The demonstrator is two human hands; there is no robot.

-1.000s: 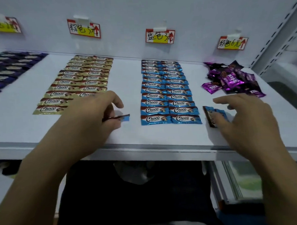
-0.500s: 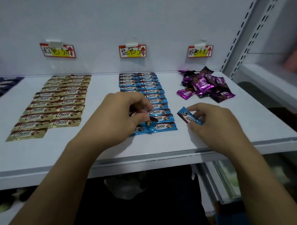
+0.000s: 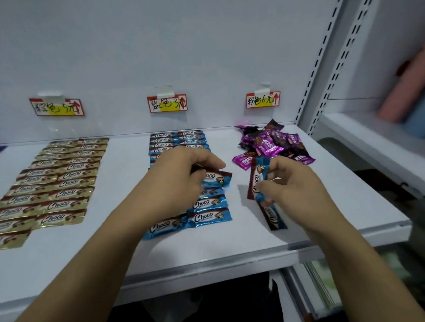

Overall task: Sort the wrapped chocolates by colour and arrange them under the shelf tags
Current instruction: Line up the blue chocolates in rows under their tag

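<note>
As read from far left of the left hand (image 3: 180, 176): gold rows (image 3: 52, 189) printed "Choco", under a handwritten tag (image 3: 57, 106), first character blurred, ending "色5元" beside a red arrow. Pinching a blue bar (image 3: 217, 179) by one end between left thumb and curled fingers, low over the blue rows (image 3: 209, 217), also "Choco"; beyond the knuckles, middle tag (image 3: 167, 103) reading "蓝色3元". Could scuff the laid rows out of line on setting down, with wrist and forearm right above them and the wrappers looking slick. Just right of that, right hand (image 3: 293, 189) curled round a second bar (image 3: 257, 180), upright, "Choco" running up its length; under the palm a third bar (image 3: 272, 216), held or lying on the shelf (image 3: 330, 204), cannot tell. Might drop either while juggling both at once. Beyond the right fingertips, pink pile (image 3: 274, 143), loose, marked "KISS", nearly touching the second bar; could get dragged along or mixed with blue. Above it, right tag (image 3: 263, 99): "粉色6元".
</note>
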